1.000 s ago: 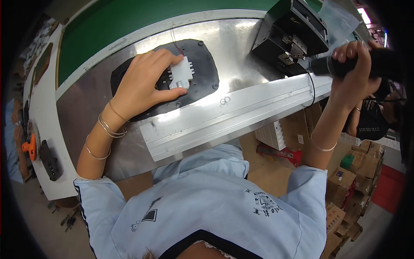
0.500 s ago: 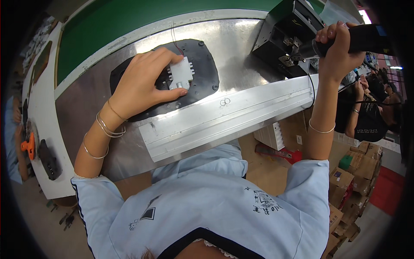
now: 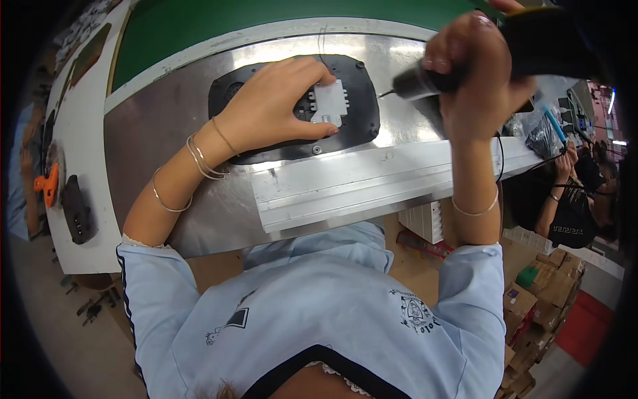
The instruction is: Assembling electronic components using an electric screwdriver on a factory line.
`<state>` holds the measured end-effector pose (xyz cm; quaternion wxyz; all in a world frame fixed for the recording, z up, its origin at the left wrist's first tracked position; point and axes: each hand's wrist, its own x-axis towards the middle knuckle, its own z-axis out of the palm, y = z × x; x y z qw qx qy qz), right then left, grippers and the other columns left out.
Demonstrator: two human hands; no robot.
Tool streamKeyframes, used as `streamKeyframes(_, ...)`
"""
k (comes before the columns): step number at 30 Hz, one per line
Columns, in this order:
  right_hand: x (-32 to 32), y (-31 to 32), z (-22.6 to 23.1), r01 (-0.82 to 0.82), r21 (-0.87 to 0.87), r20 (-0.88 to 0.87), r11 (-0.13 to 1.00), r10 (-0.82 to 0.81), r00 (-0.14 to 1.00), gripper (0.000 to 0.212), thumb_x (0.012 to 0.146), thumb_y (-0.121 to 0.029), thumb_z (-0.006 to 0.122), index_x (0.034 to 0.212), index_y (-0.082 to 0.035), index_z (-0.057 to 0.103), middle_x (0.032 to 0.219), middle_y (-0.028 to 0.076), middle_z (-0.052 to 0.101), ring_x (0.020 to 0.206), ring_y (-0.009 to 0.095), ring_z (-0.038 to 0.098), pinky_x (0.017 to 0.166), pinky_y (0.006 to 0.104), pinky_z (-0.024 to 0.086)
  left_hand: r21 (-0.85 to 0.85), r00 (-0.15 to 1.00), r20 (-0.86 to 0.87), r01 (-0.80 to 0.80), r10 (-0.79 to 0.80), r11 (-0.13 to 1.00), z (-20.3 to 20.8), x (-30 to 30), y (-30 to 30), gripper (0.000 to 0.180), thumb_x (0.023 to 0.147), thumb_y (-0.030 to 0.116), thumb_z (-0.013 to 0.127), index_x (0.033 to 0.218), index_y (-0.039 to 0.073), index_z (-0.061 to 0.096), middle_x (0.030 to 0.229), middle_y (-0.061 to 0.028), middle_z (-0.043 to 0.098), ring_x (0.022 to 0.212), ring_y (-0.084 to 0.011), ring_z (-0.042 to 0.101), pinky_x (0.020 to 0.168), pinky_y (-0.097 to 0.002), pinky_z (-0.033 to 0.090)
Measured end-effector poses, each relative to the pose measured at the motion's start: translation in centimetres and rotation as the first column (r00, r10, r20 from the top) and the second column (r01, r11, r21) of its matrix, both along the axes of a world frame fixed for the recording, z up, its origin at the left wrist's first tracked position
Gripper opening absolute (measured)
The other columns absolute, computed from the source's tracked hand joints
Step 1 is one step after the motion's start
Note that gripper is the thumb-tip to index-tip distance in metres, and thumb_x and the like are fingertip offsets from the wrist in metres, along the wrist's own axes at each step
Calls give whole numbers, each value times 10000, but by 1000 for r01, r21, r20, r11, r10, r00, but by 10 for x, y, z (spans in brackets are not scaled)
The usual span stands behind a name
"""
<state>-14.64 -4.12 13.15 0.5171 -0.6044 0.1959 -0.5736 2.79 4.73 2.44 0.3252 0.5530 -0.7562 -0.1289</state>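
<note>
"One rail [image 3: 352,181] lay nearest, didn't it?"

"Yes, along the near edge of the bench [image 3: 149,173]. The black plate [image 3: 362,110] lay flat just past it, perhaps to sit within easy reach."

"And the white part [image 3: 332,105]?"

"On top of the plate, right of its middle. The left hand [image 3: 276,100] had its grip on that, thumb at the near end and a fingertip at the far end, probably to stop it sliding while leaving its right side uncovered."

"What did the right hand [image 3: 473,73] do?"

"It was clenched around a driver [image 3: 417,83], though blur hid the finger detail. The bit [image 3: 389,94] pointed left, its tip by the plate's right edge; I couldn't tell whether they touched. Holding the tool high seemed to keep it clear of the rail."

"How were the arms posed?"

"The left forearm [image 3: 179,166] slanted inward, palm down over the plate. The right elbow was bent, its forearm [image 3: 475,186] nearly vertical in view, fist raised."

"Farthest off?"

"A thin wire [image 3: 322,41] beyond the left fingers, then a green surface [image 3: 279,18] behind the bench."
</note>
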Motion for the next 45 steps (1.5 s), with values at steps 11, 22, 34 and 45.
streamKeyframes(11, 29, -2, -24, -158, -25, 13, 987, 158, 987, 307, 923, -126, 609, 1137, -24, 413, 587, 14, 445, 447, 97, 458, 437, 245, 423, 3, 1000, -3, 8, -8, 1000, -4, -2, 2, 492, 716, 317, 781, 1066, 34, 582, 1012, -117, 602, 970, -307, 580, 865, -382, 457)
streamKeyframes(22, 33, -4, -34, -202, -23, 46, 979, 203, 978, 277, 928, -101, 604, 1115, -18, 418, 608, 14, 459, 451, 94, 458, 433, 246, 425, -72, 1000, 0, -5, 5, 997, -9, -2, 0, 476, 729, 405, 765, 1017, 74, 579, 978, -77, 606, 955, -287, 584, 845, -404, 457)
streamKeyframes(34, 22, -19, -39, -226, -198, -71, 954, 216, 974, 131, 908, -76, 561, 976, 34, 549, 640, 46, 466, 490, 142, 486, 462, 289, 438, -61, 999, -30, 11, -13, 998, -9, -5, -3, 481, 717, 403, 776, 995, 55, 595, 967, -100, 624, 942, -304, 598, 827, -406, 472)
streamKeyframes(45, -80, -30, 18, -23, -396, -44, 918, 6, 999, 437, 903, -58, 485, 1293, 104, 374, 617, 74, 455, 486, 166, 469, 493, 321, 456, -51, 986, -148, 64, -71, 997, -8, -32, -34, 714, 708, 397, 791, 1246, 69, 455, 1112, -125, 644, 1035, -335, 577, 912, -398, 449)
